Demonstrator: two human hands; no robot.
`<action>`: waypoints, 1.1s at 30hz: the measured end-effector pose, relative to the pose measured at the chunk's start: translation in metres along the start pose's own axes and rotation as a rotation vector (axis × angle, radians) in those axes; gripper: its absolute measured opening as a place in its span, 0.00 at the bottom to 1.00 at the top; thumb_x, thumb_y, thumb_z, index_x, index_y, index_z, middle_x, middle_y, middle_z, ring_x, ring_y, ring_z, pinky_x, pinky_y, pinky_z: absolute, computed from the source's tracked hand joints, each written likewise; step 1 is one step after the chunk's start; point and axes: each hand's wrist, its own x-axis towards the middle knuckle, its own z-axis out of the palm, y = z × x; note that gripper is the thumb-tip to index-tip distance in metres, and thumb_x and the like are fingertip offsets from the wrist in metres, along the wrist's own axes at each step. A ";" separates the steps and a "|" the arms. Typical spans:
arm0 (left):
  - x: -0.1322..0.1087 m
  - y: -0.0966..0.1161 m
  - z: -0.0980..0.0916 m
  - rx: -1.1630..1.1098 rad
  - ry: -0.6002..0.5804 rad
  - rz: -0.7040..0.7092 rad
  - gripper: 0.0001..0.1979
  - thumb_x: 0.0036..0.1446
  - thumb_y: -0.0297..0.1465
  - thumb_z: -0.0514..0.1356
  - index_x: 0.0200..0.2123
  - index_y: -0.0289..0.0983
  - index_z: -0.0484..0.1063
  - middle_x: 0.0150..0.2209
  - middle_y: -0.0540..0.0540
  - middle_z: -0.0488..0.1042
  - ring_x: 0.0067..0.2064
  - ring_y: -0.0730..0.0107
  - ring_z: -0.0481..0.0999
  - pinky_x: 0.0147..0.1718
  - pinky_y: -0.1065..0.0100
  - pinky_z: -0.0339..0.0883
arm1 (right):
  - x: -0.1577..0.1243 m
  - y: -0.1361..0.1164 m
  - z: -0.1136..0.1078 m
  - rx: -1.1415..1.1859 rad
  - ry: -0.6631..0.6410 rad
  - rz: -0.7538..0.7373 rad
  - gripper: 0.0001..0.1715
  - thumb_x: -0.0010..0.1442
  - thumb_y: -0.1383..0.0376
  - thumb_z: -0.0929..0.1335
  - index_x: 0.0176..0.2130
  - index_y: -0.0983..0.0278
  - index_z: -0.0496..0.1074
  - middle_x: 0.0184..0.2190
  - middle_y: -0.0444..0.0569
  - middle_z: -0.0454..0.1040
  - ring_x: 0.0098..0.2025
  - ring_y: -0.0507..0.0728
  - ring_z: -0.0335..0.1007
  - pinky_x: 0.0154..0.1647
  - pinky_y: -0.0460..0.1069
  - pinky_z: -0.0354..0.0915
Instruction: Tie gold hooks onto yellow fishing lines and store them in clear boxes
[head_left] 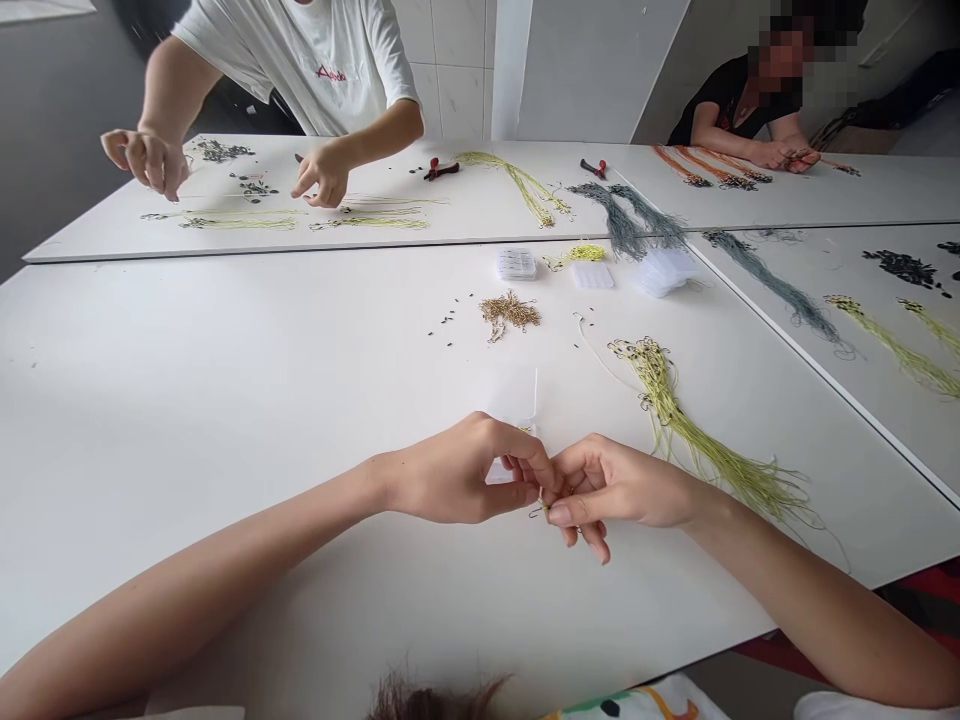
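The two hands meet low over the table (262, 590), fingertips almost touching. The right hand (619, 485) pinches a small hook (535, 514), its bend poking out leftward beneath the left hand (457, 470); those fingers are drawn in narrow, though I can't tell whether they grip it too. A clear box (515, 395) sits just beyond them. The yellow cord bundle (694, 435) lies forward and right, nearer the right hand, its long axis slanting from hooks far-left to loose ends near-right. Farther ahead is a gold pile (510, 312) of small metal pieces.
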 end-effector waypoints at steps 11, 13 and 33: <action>-0.001 -0.004 -0.005 0.116 0.049 0.084 0.10 0.61 0.25 0.58 0.42 0.36 0.78 0.36 0.43 0.78 0.36 0.70 0.76 0.37 0.70 0.70 | 0.003 -0.001 -0.005 0.049 0.070 -0.063 0.12 0.53 0.62 0.75 0.33 0.69 0.75 0.30 0.48 0.77 0.19 0.47 0.68 0.23 0.45 0.64; -0.001 -0.003 -0.005 0.116 0.066 0.068 0.10 0.62 0.26 0.57 0.43 0.36 0.78 0.37 0.44 0.78 0.36 0.70 0.76 0.37 0.70 0.70 | 0.003 -0.002 -0.007 0.074 0.101 -0.092 0.11 0.53 0.62 0.75 0.32 0.68 0.76 0.30 0.47 0.76 0.21 0.47 0.66 0.24 0.45 0.64; 0.002 -0.005 0.012 0.021 0.340 -0.082 0.12 0.65 0.34 0.55 0.42 0.36 0.76 0.36 0.45 0.77 0.35 0.71 0.75 0.32 0.72 0.69 | 0.003 -0.007 -0.003 0.100 0.284 -0.264 0.08 0.55 0.62 0.73 0.30 0.66 0.75 0.26 0.46 0.72 0.26 0.50 0.61 0.31 0.48 0.60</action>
